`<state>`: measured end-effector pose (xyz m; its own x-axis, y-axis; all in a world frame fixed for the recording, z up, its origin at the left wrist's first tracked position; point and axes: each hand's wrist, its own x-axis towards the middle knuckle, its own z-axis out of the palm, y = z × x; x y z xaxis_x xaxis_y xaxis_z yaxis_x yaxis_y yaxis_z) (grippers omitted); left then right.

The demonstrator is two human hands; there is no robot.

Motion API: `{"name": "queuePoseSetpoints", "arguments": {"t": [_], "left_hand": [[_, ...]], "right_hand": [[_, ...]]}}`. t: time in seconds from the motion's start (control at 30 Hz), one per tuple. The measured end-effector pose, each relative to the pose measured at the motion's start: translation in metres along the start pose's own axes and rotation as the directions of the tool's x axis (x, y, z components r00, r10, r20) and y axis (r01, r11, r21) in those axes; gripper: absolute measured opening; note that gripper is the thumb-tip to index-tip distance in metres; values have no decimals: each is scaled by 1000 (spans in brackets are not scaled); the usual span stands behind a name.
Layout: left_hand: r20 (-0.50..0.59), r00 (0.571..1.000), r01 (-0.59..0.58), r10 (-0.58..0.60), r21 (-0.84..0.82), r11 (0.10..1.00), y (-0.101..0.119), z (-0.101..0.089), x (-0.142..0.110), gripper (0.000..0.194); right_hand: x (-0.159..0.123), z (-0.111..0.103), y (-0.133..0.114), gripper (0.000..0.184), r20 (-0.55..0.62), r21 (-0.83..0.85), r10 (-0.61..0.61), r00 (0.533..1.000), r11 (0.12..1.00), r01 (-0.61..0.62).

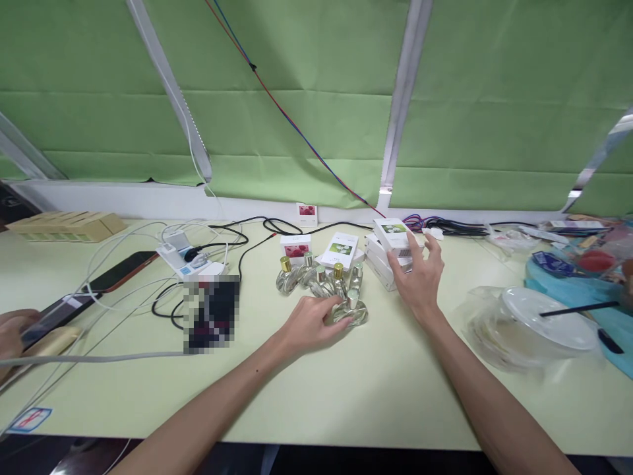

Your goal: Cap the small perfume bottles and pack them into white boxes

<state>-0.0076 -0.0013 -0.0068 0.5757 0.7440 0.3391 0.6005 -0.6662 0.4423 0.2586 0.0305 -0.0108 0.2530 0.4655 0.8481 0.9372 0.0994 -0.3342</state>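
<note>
My left hand [312,324] has its thumb and index finger closed about a small clear glass bottle [357,313] with a silvery cap, nearest me in a cluster. Several similar bottles, some with gold caps such as this gold-capped bottle [338,272], stand or lean just behind it. With thumb and fingers, my right hand [420,274] grips a white box [388,227] with a green floral picture, on or just above a stack of white boxes [378,264]. A similar green-picture box [341,249] and a pink-picture box [295,248] sit behind the bottles.
Left of the bottles are a power strip [190,264], tangled cables and a dark phone [123,270]. At the far left, another person's hand [17,333] touches a phone. Bagged plastic containers with a white lid [548,316] sit at right; a cable bundle [445,227] lies behind.
</note>
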Motion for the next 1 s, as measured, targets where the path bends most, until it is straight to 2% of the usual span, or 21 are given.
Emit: {"name": "queuePoseSetpoints", "arguments": {"t": [0.27,0.73,1.0], "left_hand": [[-19,1000,5,-4,31,999,-7,-4,3,37],[19,999,44,-44,-34,998,-6,-10,6,41],[72,996,68,-61,-93,993,-10,-8,6,42]], "right_hand": [[-4,3,3,44,22,66,10,1000,998,-12],[-2,5,1,41,-135,218,53,990,976,-22],[-2,-4,-15,35,-259,269,-17,966,959,89]]}}
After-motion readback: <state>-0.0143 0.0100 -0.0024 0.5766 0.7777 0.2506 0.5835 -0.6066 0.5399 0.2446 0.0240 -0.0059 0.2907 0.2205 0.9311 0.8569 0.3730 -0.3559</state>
